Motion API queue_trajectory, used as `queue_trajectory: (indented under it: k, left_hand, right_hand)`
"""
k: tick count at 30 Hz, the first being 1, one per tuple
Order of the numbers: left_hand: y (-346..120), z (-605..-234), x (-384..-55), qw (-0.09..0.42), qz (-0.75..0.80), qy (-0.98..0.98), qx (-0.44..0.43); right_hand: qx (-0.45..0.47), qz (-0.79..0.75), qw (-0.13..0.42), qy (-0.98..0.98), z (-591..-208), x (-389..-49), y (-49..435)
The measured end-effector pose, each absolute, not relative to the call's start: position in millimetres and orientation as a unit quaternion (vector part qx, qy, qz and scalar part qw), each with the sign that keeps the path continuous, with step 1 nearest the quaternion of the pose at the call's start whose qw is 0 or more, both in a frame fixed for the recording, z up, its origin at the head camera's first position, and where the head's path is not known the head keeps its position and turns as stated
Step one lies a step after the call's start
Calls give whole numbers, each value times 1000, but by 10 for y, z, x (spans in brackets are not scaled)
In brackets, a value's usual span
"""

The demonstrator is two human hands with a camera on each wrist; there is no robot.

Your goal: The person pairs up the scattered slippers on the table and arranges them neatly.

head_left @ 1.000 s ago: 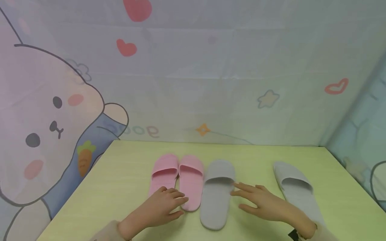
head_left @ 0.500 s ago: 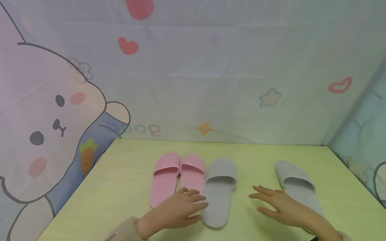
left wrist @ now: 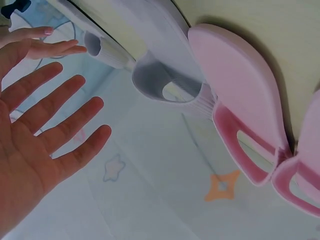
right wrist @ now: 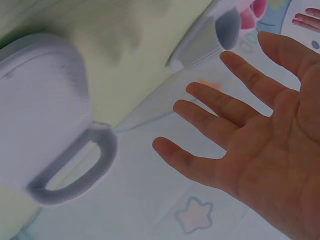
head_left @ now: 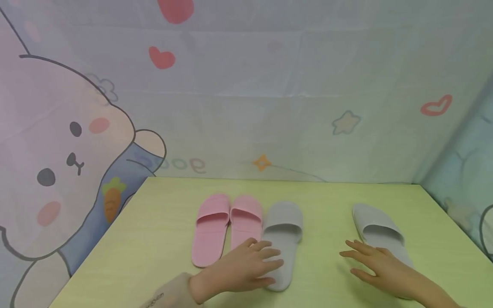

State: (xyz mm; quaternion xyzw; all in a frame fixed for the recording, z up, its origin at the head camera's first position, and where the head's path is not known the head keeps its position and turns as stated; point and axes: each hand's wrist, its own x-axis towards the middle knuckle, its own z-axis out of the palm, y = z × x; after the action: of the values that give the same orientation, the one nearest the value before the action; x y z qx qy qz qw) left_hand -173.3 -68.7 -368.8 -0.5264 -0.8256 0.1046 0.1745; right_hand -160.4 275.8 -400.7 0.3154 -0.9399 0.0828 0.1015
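Two pink slippers lie side by side, the left pink slipper (head_left: pixel 209 239) fully visible and the right pink slipper (head_left: pixel 246 214) partly covered by my left hand. Right beside them is a grey slipper (head_left: pixel 283 218). My left hand (head_left: pixel 250 265) hovers over its lower part with fingers spread, holding nothing; the left wrist view shows a bare palm (left wrist: pixel 30 145). Farther right, a second grey slipper (head_left: pixel 379 224) lies at a slant. My right hand (head_left: pixel 385 269) is above its heel end, fingers extended and holding nothing, as the right wrist view also shows.
All the slippers lie on a pale yellow-green table (head_left: pixel 154 222), toes toward the back. A printed cloth backdrop (head_left: pixel 239 107) with a cartoon bear and hearts hangs behind the table's far edge, and more cloth (head_left: pixel 462 171) hangs at the right.
My left hand has moved right, from the pink slippers to over the nearer grey slipper. My right hand has shifted right, from beside that slipper to the far grey one. The slippers stay put.
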Motion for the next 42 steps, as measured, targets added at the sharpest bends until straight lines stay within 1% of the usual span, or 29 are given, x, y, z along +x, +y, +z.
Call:
queue_trajectory:
  k: [5, 12, 19, 22, 27, 31, 35, 38, 42]
  left_hand:
    - [-617, -3741, -1737, 171, 117, -817, -538]
    - [-544, -3829, -1760, 145, 129, -814, -547]
    - [-517, -3930, -1780, 137, 131, -814, -549]
    - [-528, -3974, -1796, 139, 136, -816, -545]
    - [-552, -4047, -1826, 150, 139, -815, -542]
    - [-563, -4075, -1835, 137, 133, -818, -542]
    - [-565, -4085, -1840, 110, 124, -825, -541]
    - [-564, -4096, -1846, 109, 123, -825, -541]
    - [-564, -4115, -1854, 119, 123, -822, -544]
  right_hand:
    - [310, 70, 114, -941, -4088, -1629, 2904]
    - [287, 61, 115, -949, -4235, -1634, 3059]
    - [266, 46, 147, -952, -4361, -1615, 3215]
    - [250, 47, 122, -959, -4374, -1604, 3297]
    - [208, 54, 41, -976, -4379, -1578, 3423]
    - [195, 56, -4, -979, -4395, -1582, 3503]
    - [191, 56, -29, -980, -4419, -1590, 3554]
    - [196, 59, -33, -978, -4449, -1598, 3588]
    - [189, 69, -57, -978, -4460, -1605, 3614]
